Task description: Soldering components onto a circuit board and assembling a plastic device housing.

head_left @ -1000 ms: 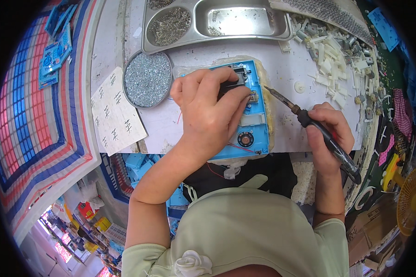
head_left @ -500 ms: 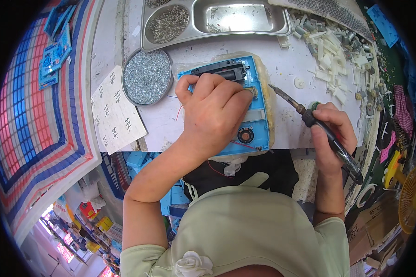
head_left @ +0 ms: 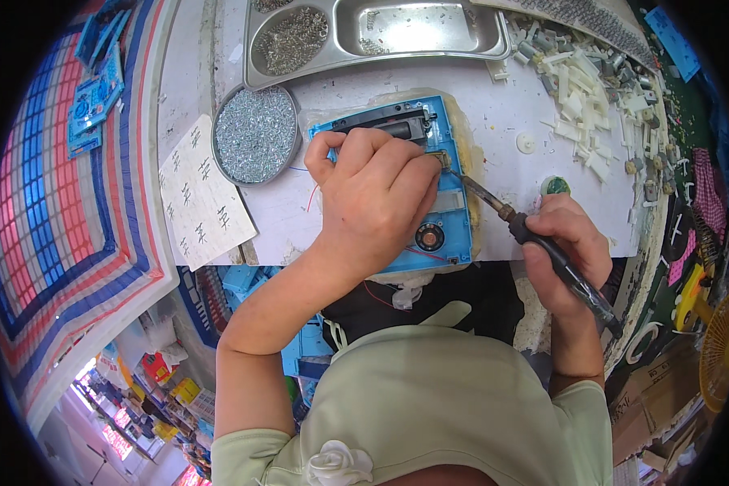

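Observation:
A blue plastic casing (head_left: 459, 236) lies on a yellowish pad (head_left: 477, 154), with a round speaker (head_left: 429, 236) and a black battery holder (head_left: 397, 121) inside. Over its middle my left hand (head_left: 375, 190) is closed, fingers bent down; whatever they pinch is hidden beneath them. In my right hand (head_left: 571, 247) is a soldering iron (head_left: 565, 271) with a black handle. Its metal tip reaches the casing's right side, by a small component (head_left: 443, 156) beside my left fingertips. Thin red and blue wires show left of the hand.
A metal tray (head_left: 373, 58) of springs stands at the back, next to a round dish (head_left: 256, 135) of small metal pieces. Below the dish lies a paper (head_left: 208, 206) with handwriting. White plastic parts and small motors (head_left: 587, 105) are heaped at the right, near a green round object (head_left: 554, 186).
My right hand has moved left, bringing the soldering iron's tip from outside the casing onto its right side. The green round object has come into fuller view. My left hand stays nearly still.

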`<state>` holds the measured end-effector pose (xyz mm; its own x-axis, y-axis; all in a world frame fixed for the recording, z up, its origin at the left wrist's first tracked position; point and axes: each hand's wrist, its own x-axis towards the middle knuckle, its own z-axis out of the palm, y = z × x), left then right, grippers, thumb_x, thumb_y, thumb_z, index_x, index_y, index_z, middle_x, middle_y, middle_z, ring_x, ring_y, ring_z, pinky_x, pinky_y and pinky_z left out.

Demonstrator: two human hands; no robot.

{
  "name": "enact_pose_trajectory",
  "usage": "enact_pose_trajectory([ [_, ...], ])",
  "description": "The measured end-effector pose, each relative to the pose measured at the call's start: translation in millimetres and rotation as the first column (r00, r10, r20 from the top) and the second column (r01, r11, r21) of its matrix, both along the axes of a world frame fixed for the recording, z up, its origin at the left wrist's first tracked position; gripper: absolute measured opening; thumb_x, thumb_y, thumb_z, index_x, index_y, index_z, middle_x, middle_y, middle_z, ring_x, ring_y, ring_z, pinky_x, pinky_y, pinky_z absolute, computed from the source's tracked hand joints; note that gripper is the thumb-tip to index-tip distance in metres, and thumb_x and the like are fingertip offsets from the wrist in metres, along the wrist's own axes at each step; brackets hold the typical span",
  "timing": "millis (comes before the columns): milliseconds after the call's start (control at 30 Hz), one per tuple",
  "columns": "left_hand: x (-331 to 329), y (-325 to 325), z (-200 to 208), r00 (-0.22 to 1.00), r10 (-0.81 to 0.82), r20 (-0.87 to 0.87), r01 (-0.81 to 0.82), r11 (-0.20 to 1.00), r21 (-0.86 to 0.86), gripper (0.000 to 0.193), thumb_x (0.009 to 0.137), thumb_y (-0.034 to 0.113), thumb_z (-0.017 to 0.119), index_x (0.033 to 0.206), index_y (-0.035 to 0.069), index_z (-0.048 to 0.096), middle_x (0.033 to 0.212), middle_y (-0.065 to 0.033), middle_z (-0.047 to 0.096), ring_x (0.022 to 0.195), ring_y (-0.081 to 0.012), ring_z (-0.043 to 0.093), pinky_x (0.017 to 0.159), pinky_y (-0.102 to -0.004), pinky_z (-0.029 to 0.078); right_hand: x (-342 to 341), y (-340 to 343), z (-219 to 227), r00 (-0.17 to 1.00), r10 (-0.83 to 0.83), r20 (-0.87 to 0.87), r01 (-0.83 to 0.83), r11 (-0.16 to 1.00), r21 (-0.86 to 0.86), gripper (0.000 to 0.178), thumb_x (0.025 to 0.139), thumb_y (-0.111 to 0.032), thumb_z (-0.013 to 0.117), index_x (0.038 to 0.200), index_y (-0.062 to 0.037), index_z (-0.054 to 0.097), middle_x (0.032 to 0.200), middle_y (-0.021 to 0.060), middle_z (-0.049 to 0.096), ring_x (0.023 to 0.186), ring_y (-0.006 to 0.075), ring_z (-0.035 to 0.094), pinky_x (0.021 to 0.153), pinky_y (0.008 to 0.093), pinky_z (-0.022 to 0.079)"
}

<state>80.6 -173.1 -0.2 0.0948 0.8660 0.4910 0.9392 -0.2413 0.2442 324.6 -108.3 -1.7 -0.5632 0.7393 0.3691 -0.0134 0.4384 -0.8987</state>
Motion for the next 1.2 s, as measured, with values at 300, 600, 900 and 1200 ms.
enact_pose_trajectory([
  [300,0.5,0.0,0.8,1.000,0.008,0.011,-0.008,1.000,0.007,0.025,0.070,0.011,0.082,0.090,0.017,0.070,0.089,0.0047,0.066,0.090,-0.0192,0.059,0.088,-0.0417,0.031,-4.8,2.6,1.2,1.000,0.013,0.011,-0.014,0.998,0.063,0.023,0.080,-0.004,0.079,0.099,0.0032,0.068,0.077,0.0091,0.062,0.064,0.0212,0.054,0.057,0.0310,0.041],
  [600,0.3,-0.1,-3.2,1.000,0.008,0.016,-0.008,1.000,0.016,0.025,0.069,0.010,0.082,0.089,0.017,0.070,0.086,0.0045,0.064,0.088,-0.0190,0.059,0.087,-0.0406,0.030,-12.3,4.4,3.7,0.994,0.035,0.101,-0.071,0.922,0.380,0.035,0.065,0.001,0.081,0.097,-0.0040,0.069,0.069,0.0067,0.054,0.059,0.0266,0.052,0.057,0.0375,0.041],
  [900,0.9,-0.2,-2.3,1.000,0.010,0.021,-0.011,1.000,0.027,0.025,0.068,0.011,0.083,0.089,0.018,0.069,0.086,0.0044,0.063,0.088,-0.0192,0.058,0.087,-0.0408,0.030,-12.3,3.7,5.2,0.995,0.039,0.095,-0.074,0.916,0.395,0.038,0.063,0.004,0.079,0.098,-0.0036,0.068,0.067,0.0052,0.052,0.058,0.0252,0.050,0.055,0.0371,0.039],
  [1200,1.1,-0.8,-2.8,1.000,0.011,0.028,-0.012,1.000,0.021,0.025,0.069,0.011,0.083,0.088,0.017,0.069,0.087,0.0043,0.064,0.088,-0.0196,0.059,0.087,-0.0419,0.031,-8.3,4.2,8.5,0.997,0.045,0.061,-0.064,0.927,0.370,0.035,0.065,0.003,0.078,0.098,-0.0022,0.068,0.067,0.0058,0.054,0.058,0.0258,0.051,0.058,0.0380,0.041],
])
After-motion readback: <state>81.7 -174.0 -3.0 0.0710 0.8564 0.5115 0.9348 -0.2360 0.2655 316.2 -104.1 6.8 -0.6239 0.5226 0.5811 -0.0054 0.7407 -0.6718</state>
